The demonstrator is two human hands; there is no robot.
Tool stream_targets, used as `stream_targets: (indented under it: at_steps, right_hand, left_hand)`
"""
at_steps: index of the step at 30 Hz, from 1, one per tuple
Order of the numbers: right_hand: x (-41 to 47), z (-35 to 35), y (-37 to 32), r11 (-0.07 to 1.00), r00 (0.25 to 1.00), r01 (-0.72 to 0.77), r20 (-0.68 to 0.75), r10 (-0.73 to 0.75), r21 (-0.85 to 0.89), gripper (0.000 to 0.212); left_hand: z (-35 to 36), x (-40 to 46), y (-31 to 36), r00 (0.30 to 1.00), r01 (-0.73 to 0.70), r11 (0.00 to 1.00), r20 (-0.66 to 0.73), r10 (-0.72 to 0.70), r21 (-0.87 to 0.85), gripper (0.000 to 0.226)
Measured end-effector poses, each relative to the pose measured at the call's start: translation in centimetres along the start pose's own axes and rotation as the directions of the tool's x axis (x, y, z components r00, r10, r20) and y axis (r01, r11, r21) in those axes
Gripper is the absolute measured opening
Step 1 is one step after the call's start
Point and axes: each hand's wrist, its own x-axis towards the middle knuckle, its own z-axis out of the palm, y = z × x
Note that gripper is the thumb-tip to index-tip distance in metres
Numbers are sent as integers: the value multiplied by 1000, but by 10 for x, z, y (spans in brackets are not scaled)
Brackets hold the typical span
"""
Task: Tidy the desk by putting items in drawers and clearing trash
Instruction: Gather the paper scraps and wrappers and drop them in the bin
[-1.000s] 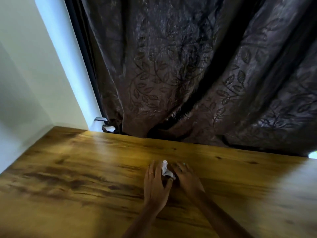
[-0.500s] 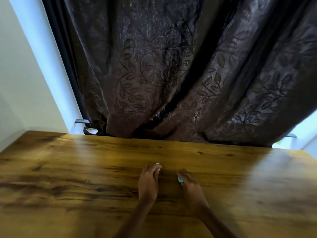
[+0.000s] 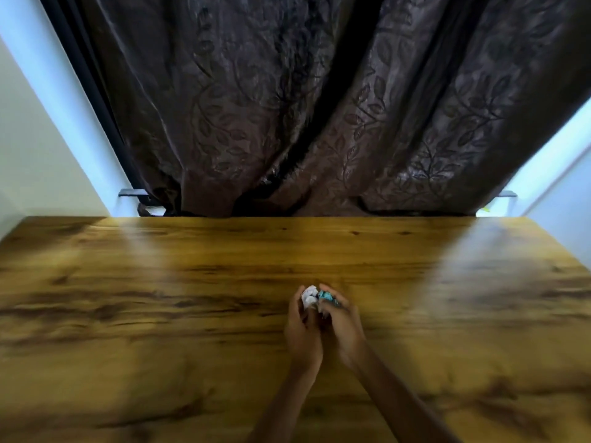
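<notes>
Both my hands meet over the middle of the wooden desk [image 3: 160, 282]. My left hand [image 3: 302, 327] curls its fingers round a small crumpled white paper [image 3: 309, 297]. My right hand [image 3: 342, 324] presses against it and grips a small crumpled teal scrap [image 3: 326, 296] at its fingertips. The two scraps touch each other between the fingertips. Most of each scrap is hidden inside the hands.
A dark brown curtain [image 3: 319, 107] with a leaf pattern hangs behind the desk's far edge. White walls [image 3: 38, 148] stand at the left and the right. No drawer or bin is in view.
The view has swung to the right and the hands have drawn together. Both scraps have been lifted off the desk and show between the fingertips.
</notes>
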Motion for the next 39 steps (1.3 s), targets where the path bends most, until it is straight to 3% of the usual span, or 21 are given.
stream_targets:
  at_steps: [5, 12, 16, 19, 22, 26, 29, 31, 35, 39]
  right_hand:
    - [-14, -24, 13, 993, 1000, -20, -3, 20, 118, 22]
    - [-53, -86, 28, 995, 998, 55, 5, -56, 89, 34]
    - [-90, -148, 31, 991, 988, 129, -88, -125, 37, 29]
    - [-120, -204, 38, 982, 966, 191, -180, -188, 2, 26]
    - [-151, -268, 49, 972, 940, 233, -252, -230, -19, 27]
    - [-198, -354, 68, 960, 896, 279, -361, -259, 4, 26]
    - [-222, -404, 86, 963, 861, 270, -446, -244, -5, 27]
    - [-235, -431, 106, 968, 833, 249, -512, -211, 7, 28]
    - [-247, -473, 152, 985, 801, 149, -594, -70, 85, 29]
    - [-238, -506, 199, 991, 779, 30, -624, 60, 133, 28]
  left_hand:
    - [20, -34, -6, 1000, -8, 1000, -9, 7, -24, 37]
    - [62, -108, -8, 998, 25, 980, 53, -15, -200, 35]
    - [100, -171, -13, 993, 86, 974, 97, -67, -208, 74]
    - [135, -221, -18, 983, 95, 974, 173, -60, -207, 55]
    - [170, -277, -25, 966, 100, 985, 252, -62, -141, 60]
    - [210, -354, -46, 935, -85, 986, 355, 30, 141, 60]
    - [232, -395, -64, 883, -71, 981, 468, -23, 183, 58]
    - [243, -419, -80, 850, -72, 969, 523, -66, 238, 61]
    - [260, -450, -112, 786, -85, 936, 601, -147, 341, 31]
    - [274, -463, -155, 743, -58, 879, 609, -278, 473, 40]
